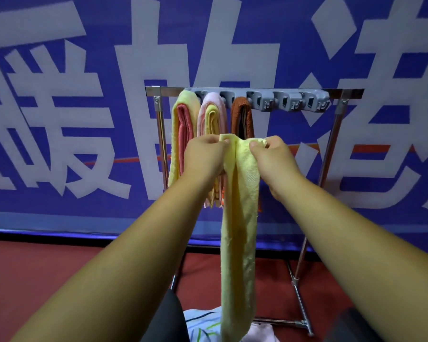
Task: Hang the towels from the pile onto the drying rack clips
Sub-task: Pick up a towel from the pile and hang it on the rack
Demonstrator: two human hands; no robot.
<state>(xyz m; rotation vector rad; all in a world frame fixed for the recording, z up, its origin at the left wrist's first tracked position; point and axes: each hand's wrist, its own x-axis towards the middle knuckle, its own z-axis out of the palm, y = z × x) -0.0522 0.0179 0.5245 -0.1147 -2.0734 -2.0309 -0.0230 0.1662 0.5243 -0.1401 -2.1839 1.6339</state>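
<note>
A pale yellow towel hangs long and narrow in front of me. My left hand pinches its top left corner and my right hand pinches the top right. Behind them stands the metal drying rack with a grey clip bar. Three left clips hold towels: a yellow and red one, a pink and yellow one, a brown one. The three right clips are bare. The towel pile lies on the floor at the bottom.
A blue banner with large white characters hangs right behind the rack. The floor is dark red. The rack's foot sticks forward at the lower right. A dark trouser knee shows at the bottom centre.
</note>
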